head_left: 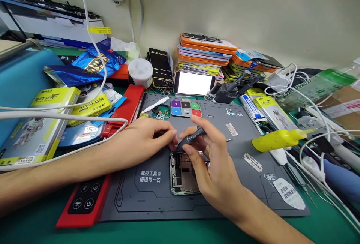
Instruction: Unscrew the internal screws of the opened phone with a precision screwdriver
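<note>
An opened phone (pixel 184 178) lies on the dark grey work mat (pixel 135 195), its inner parts showing. My right hand (pixel 212 154) grips a dark screwdriver (pixel 194 136) between thumb and fingers, slanted over the phone's top edge. A second thin metal tool tip (pixel 230 139) sticks out behind that hand. At the phone's upper left corner is my left hand (pixel 157 135), fingers bent and pressed together; what they hold, if anything, is hidden. The right part of the phone is covered by my right hand.
A lit phone screen (pixel 194 83) leans at the back beside a tool holder (pixel 226 93). A coloured screw tray (pixel 186 108) sits on the mat. Right lie a yellow bottle (pixel 275 139) and cables; left, a red controller (pixel 84 202) and battery boxes (pixel 42 127). A white cable crosses above my left arm.
</note>
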A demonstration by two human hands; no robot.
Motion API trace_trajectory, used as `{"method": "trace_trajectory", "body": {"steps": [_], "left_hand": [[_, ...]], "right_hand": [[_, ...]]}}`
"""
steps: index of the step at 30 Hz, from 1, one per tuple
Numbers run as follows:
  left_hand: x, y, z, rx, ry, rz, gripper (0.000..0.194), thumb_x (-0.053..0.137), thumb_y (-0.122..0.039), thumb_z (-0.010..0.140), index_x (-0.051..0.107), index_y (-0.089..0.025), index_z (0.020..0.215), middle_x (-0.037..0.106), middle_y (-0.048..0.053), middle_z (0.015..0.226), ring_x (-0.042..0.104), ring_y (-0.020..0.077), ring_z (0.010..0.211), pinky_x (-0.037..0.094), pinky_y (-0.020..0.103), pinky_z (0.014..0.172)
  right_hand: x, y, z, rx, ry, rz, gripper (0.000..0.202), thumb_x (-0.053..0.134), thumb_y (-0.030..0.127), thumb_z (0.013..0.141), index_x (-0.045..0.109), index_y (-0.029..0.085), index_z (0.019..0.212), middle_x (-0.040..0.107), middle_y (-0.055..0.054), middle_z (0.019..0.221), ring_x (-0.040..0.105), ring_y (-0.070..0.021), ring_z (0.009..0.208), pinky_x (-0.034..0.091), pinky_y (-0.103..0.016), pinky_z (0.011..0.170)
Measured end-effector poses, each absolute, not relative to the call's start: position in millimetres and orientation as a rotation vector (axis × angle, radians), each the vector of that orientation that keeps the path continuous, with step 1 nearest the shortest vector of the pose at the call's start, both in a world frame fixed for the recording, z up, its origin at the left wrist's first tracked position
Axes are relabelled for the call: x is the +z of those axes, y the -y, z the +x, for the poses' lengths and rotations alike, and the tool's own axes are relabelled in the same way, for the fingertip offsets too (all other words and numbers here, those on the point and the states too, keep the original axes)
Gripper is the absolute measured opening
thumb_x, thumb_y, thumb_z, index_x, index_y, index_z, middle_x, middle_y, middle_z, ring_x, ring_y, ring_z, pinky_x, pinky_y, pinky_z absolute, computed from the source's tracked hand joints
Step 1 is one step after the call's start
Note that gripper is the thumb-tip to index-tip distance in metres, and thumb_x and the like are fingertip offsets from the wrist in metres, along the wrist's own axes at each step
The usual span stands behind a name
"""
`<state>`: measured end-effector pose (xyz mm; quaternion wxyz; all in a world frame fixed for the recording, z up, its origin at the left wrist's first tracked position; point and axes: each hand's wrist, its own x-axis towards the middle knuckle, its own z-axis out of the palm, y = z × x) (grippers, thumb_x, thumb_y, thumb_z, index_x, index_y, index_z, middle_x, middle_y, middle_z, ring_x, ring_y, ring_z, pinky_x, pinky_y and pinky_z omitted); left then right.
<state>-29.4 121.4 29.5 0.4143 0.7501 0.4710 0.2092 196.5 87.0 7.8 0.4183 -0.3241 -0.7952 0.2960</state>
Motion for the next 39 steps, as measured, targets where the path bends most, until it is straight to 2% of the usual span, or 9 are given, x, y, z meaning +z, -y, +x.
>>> {"method": "trace_trajectory", "body": {"steps": [4,9,12,16,22,28,30,33,39], "left_hand": [[31.7,-121.2,-28.3,0.529,-1.181,1.886,0.037,0.051,-0.038,0.109,0.077,-0.026,0.087,0.08,-0.008,0.089,0.07,0.0144,0.085,0.046,0.026,0.077],[30.4,-121.4,-28.1,0.536,-1.177,1.895,0.037,0.051,-0.038,0.109,0.076,-0.025,0.085,0.078,-0.007,0.086,0.067,0.0141,0.081,0.044,0.027,0.074],[29.1,-121.7,-28.5,0.536,-1.172,1.896,0.036,0.05,-0.038,0.108,0.077,-0.026,0.086,0.08,-0.008,0.092,0.07,0.0151,0.087,0.045,0.027,0.079],[31.0,-120.5,-28.9,0.541,-1.177,1.852,0.031,0.053,-0.037,0.104,0.078,-0.026,0.089,0.082,-0.008,0.094,0.073,0.0167,0.091,0.048,0.027,0.082],[34.3,-119.0,-27.8,0.534,-1.2,1.882,0.034,0.05,-0.04,0.102,0.076,-0.025,0.088,0.08,-0.005,0.091,0.072,0.0192,0.089,0.048,0.029,0.08],[29.8,-121.5,-26.8,0.541,-1.202,1.917,0.035,0.051,-0.04,0.106,0.076,-0.025,0.088,0.081,-0.005,0.094,0.072,0.0185,0.09,0.048,0.029,0.08],[27.3,-121.4,-27.6,0.542,-1.187,1.922,0.034,0.052,-0.04,0.108,0.078,-0.026,0.09,0.082,-0.006,0.095,0.073,0.0167,0.088,0.048,0.027,0.079],[25.0,-121.4,-29.0,0.535,-1.14,1.92,0.031,0.055,-0.042,0.109,0.08,-0.028,0.099,0.083,-0.007,0.099,0.074,0.0159,0.09,0.049,0.026,0.079],[26.1,-124.7,-30.7,0.488,-1.096,1.892,0.02,0.068,-0.041,0.104,0.084,-0.03,0.1,0.085,-0.009,0.101,0.077,0.0164,0.097,0.051,0.026,0.088]], "right_hand": [[8.4,-86.8,196.4,0.735,2.001,-0.825,0.066,0.05,0.008,0.11,0.03,0.034,0.167,0.065,-0.008,0.141,0.072,-0.0185,0.118,0.063,-0.043,0.109],[11.0,-86.1,194.2,0.607,2.069,-0.764,0.069,0.051,0.002,0.107,0.03,0.028,0.167,0.058,-0.011,0.158,0.064,-0.0186,0.139,0.059,-0.037,0.116],[12.6,-87.8,194.4,0.523,2.103,-0.729,0.069,0.053,0.0,0.106,0.032,0.025,0.166,0.062,-0.011,0.152,0.067,-0.0174,0.131,0.062,-0.033,0.11],[16.1,-89.2,196.2,0.351,2.211,-0.667,0.066,0.067,0.005,0.102,0.042,0.025,0.16,0.071,-0.009,0.128,0.07,-0.0191,0.109,0.066,-0.033,0.092],[22.2,-85.4,196.0,0.476,2.249,-0.606,0.071,0.047,-0.003,0.096,0.036,0.016,0.164,0.061,-0.014,0.151,0.061,-0.0202,0.136,0.06,-0.036,0.108],[20.6,-85.2,196.6,0.475,2.204,-0.641,0.073,0.045,-0.004,0.098,0.034,0.018,0.166,0.06,-0.012,0.153,0.061,-0.0191,0.136,0.06,-0.036,0.108],[19.2,-84.3,196.3,0.481,2.179,-0.683,0.072,0.05,0.002,0.101,0.031,0.02,0.168,0.06,-0.011,0.157,0.064,-0.0203,0.133,0.061,-0.038,0.107],[16.7,-83.2,195.0,0.507,2.094,-0.831,0.069,0.059,0.011,0.106,0.031,0.026,0.168,0.064,-0.009,0.152,0.071,-0.0194,0.118,0.062,-0.04,0.103],[16.1,-87.2,195.6,0.786,1.717,-0.962,0.056,0.052,0.018,0.113,0.035,0.036,0.163,0.071,-0.003,0.118,0.072,-0.017,0.1,0.065,-0.039,0.09]]}}
